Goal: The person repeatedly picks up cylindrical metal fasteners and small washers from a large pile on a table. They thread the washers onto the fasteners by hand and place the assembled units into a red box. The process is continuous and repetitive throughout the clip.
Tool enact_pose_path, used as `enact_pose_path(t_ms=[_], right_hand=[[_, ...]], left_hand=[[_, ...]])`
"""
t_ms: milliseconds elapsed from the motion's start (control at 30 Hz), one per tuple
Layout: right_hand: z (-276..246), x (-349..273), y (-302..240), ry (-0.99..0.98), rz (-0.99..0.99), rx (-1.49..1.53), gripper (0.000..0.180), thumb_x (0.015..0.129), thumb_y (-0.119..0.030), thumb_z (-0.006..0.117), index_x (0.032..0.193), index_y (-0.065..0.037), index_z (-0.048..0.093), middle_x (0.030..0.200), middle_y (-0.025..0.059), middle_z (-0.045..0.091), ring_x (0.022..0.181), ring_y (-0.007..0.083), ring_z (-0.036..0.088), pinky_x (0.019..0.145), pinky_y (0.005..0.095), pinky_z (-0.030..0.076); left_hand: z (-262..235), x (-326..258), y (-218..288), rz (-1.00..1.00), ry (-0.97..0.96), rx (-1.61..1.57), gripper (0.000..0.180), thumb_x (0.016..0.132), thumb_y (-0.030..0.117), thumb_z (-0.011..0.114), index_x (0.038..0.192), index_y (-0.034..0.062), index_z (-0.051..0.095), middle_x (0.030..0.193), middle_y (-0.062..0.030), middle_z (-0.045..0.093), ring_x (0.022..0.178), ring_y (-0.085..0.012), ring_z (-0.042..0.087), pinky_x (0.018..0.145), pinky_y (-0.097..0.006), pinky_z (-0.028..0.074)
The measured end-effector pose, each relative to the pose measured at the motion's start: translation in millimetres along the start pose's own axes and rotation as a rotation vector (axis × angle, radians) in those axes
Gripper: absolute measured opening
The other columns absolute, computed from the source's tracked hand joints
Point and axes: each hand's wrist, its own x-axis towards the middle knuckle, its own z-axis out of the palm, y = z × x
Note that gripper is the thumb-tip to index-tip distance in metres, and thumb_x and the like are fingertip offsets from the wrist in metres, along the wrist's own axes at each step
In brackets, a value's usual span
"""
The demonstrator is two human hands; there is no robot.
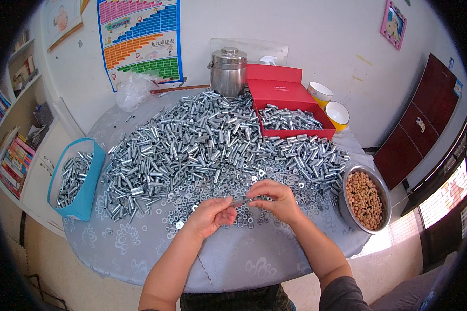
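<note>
Above the near part of the table, my left hand [211,215] pinches a metal expansion bolt [237,201] between thumb and fingers, its shank pointing right. My right hand [276,199] has thumb and forefinger closed at the bolt's right end; whether a small nut or washer sits between them is too small to tell. Just beyond both hands lie many loose washers and nuts [207,193], spread flat. Behind these rises a large heap of silvery metal sleeves and bolts [192,142].
A blue fabric bin [83,189] with metal sleeves stands at the left. A red box [290,132] of more sleeves sits at the back, near a steel canister [228,72] and two yellow-white bowls [338,115]. At the right edge is a steel bowl of brown nuts or beans [366,199].
</note>
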Motion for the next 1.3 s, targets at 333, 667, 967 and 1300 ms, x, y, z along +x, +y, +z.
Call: enact_pose_path(t_ms=[333, 667, 967, 1300], right_hand=[[2, -4, 2, 0.031, 0.152, -0.198, 0.018, 0.075, -0.017, 0.066, 0.069, -0.001, 0.061, 0.064, 0.004, 0.057, 0.057, 0.0127, 0.053, 0.053, 0.0266, 0.042], [4, -4, 8, 0.01, 0.302, 0.012, 0.035, 0.092, -0.027, 0.039, 0.091, -0.002, 0.063, 0.066, 0.0022, 0.054, 0.054, 0.0091, 0.046, 0.053, 0.0231, 0.04], [5, -2, 1, -0.008, 0.293, 0.046, 0.031, 0.091, -0.026, 0.042, 0.106, -0.005, 0.059, 0.075, 0.0017, 0.056, 0.056, 0.0078, 0.046, 0.053, 0.021, 0.04], [7, -4, 16, 0.033, 0.519, -0.032, 0.03, 0.089, -0.028, 0.045, 0.095, -0.004, 0.062, 0.068, 0.0022, 0.057, 0.057, 0.0088, 0.05, 0.052, 0.0239, 0.041]], left_hand=[[15, -6, 2, 0.094, 0.079, 0.254, 0.025, 0.086, 0.021, 0.053, 0.088, -0.0031, 0.058, 0.073, -0.0118, 0.062, 0.06, -0.0177, 0.061, 0.055, -0.027, 0.052], [8, -2, 0, 0.199, 0.206, 0.149, 0.026, 0.086, 0.022, 0.054, 0.086, -0.0042, 0.057, 0.073, -0.0128, 0.061, 0.06, -0.018, 0.06, 0.054, -0.027, 0.052], [14, -1, -1, 0.154, 0.229, 0.201, 0.025, 0.085, 0.021, 0.054, 0.086, -0.0045, 0.056, 0.073, -0.0138, 0.061, 0.059, -0.0186, 0.061, 0.054, -0.027, 0.052], [15, -1, -1, 0.188, 0.224, 0.218, 0.025, 0.086, 0.021, 0.053, 0.086, -0.004, 0.056, 0.072, -0.0133, 0.061, 0.057, -0.019, 0.06, 0.053, -0.027, 0.052]])
